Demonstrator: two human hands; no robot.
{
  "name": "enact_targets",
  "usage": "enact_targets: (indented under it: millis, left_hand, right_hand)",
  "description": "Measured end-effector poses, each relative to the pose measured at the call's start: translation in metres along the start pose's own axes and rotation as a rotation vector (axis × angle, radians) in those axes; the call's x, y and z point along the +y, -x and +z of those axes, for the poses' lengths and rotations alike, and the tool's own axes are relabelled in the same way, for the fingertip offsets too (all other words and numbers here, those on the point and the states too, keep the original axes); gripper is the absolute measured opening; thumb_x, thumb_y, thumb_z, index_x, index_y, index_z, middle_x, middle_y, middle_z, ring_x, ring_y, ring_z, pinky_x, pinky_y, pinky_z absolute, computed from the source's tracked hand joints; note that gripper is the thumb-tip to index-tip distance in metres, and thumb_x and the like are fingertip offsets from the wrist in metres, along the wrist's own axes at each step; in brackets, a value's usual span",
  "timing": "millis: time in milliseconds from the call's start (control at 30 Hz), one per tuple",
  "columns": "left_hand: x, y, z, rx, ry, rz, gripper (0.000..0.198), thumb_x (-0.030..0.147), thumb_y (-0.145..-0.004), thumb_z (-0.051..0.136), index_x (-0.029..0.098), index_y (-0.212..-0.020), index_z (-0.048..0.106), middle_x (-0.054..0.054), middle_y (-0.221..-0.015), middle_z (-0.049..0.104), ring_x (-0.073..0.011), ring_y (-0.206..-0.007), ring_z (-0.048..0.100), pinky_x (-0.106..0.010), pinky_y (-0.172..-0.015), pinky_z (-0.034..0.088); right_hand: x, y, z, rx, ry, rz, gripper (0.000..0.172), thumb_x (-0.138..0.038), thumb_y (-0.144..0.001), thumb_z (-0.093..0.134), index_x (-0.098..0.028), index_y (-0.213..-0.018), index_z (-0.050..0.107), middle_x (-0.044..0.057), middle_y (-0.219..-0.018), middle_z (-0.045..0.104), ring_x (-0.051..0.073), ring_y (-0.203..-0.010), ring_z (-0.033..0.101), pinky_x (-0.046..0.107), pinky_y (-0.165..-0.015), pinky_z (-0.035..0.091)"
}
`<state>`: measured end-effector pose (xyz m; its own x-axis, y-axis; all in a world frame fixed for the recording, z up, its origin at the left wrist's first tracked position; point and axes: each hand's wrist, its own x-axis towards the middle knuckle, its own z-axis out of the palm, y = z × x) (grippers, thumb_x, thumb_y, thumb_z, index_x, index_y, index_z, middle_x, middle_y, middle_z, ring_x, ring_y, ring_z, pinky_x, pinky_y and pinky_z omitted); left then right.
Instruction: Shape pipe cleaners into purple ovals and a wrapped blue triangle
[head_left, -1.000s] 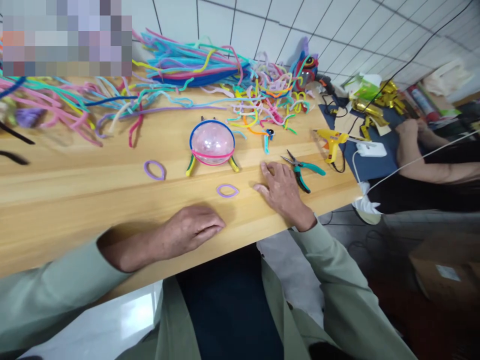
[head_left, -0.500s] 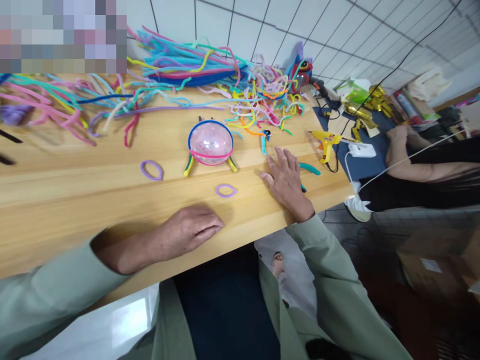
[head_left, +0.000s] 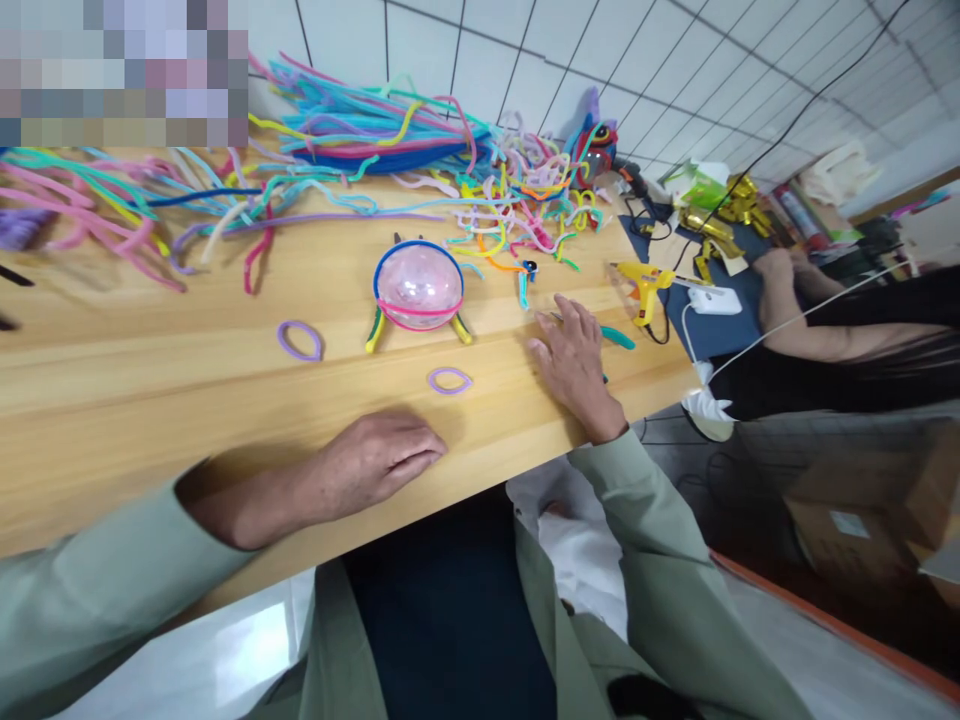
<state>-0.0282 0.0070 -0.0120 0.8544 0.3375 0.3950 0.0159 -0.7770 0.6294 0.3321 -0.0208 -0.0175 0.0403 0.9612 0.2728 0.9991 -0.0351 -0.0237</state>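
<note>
My right hand (head_left: 574, 360) lies flat with its fingers spread over a pair of teal-handled pliers (head_left: 619, 337), of which only a handle tip shows. My left hand (head_left: 382, 455) rests near the front edge of the wooden table (head_left: 150, 400), fingers loosely curled together with nothing in them. A clear pink ball (head_left: 418, 285), ringed with blue and pink pipe cleaners and standing on yellow-green legs, sits beyond both hands. Two purple pipe-cleaner loops lie near it: one (head_left: 450, 380) between my hands, the other (head_left: 298, 340) to the left.
A big tangle of coloured pipe cleaners (head_left: 375, 130) covers the back of the table. A yellow glue gun (head_left: 641, 285) and a white adapter (head_left: 712, 300) with cables lie to the right. Another person's arm (head_left: 810, 335) rests on a dark mat there.
My right hand has slid right and forward from the bare wood onto the pliers, hiding most of them. The left hand has stayed where it was.
</note>
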Motion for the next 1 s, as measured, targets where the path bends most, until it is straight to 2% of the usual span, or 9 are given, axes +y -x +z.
enact_targets:
  millis: [133,233,333,467,700,833,1000]
  left_hand:
    - [-0.001,0.001,0.001,0.005,0.011,-0.001,0.027,0.024,-0.117,0.055,0.019,-0.102,0.076,-0.004,-0.089,0.079,-0.0153,-0.080,0.074,-0.025,-0.076,0.056]
    - [-0.002,0.001,0.001,0.006,0.026,-0.009,0.025,0.024,-0.116,0.056,0.020,-0.103,0.077,-0.003,-0.089,0.080,-0.0154,-0.080,0.074,-0.026,-0.077,0.056]
    - [-0.002,0.001,0.001,0.002,0.019,-0.013,0.027,0.024,-0.116,0.055,0.020,-0.101,0.077,-0.003,-0.088,0.079,-0.0152,-0.078,0.073,-0.026,-0.076,0.056]
    - [-0.001,0.000,0.001,0.009,0.007,0.003,0.027,0.023,-0.117,0.054,0.019,-0.100,0.076,-0.003,-0.086,0.079,-0.0149,-0.077,0.073,-0.025,-0.075,0.055]
    - [-0.001,0.000,0.001,0.030,0.003,0.029,0.026,0.023,-0.117,0.054,0.017,-0.102,0.075,-0.004,-0.088,0.079,-0.0156,-0.079,0.074,-0.026,-0.076,0.055]
    - [0.000,-0.001,0.001,0.040,0.005,0.038,0.025,0.022,-0.117,0.055,0.017,-0.102,0.075,-0.003,-0.088,0.079,-0.0150,-0.078,0.073,-0.025,-0.075,0.054]
    - [-0.001,0.000,0.003,0.048,0.007,0.046,0.025,0.022,-0.116,0.055,0.017,-0.102,0.074,-0.003,-0.087,0.078,-0.0147,-0.077,0.073,-0.025,-0.074,0.054]
  right_hand:
    - [0.000,-0.006,0.002,-0.014,-0.009,0.001,0.040,-0.041,-0.113,0.053,-0.021,-0.143,0.073,0.017,-0.173,0.053,0.037,-0.161,0.045,0.061,-0.135,0.037]
    - [0.001,-0.004,0.004,0.019,-0.029,0.008,0.035,-0.038,-0.114,0.052,-0.024,-0.136,0.076,0.014,-0.170,0.056,0.034,-0.160,0.047,0.060,-0.134,0.039]
    - [0.002,0.001,0.005,0.052,-0.056,0.009,0.035,-0.035,-0.114,0.051,-0.023,-0.132,0.078,0.015,-0.167,0.059,0.034,-0.158,0.051,0.060,-0.133,0.042]
    - [-0.003,0.007,-0.001,0.056,-0.067,-0.038,0.037,-0.031,-0.113,0.049,-0.023,-0.135,0.077,0.016,-0.166,0.061,0.034,-0.158,0.052,0.061,-0.131,0.044]
    - [-0.020,0.010,-0.013,-0.050,-0.043,-0.128,0.035,-0.033,-0.112,0.053,-0.028,-0.136,0.078,0.009,-0.165,0.064,0.034,-0.158,0.052,0.064,-0.133,0.042]
    - [-0.012,0.010,-0.013,-0.006,-0.023,-0.131,0.032,-0.033,-0.112,0.054,-0.024,-0.127,0.081,0.013,-0.161,0.067,0.035,-0.153,0.056,0.062,-0.129,0.046]
    - [0.001,0.004,-0.008,0.059,0.012,-0.056,0.035,-0.031,-0.112,0.053,-0.022,-0.137,0.076,0.016,-0.155,0.068,0.035,-0.146,0.059,0.058,-0.124,0.050]
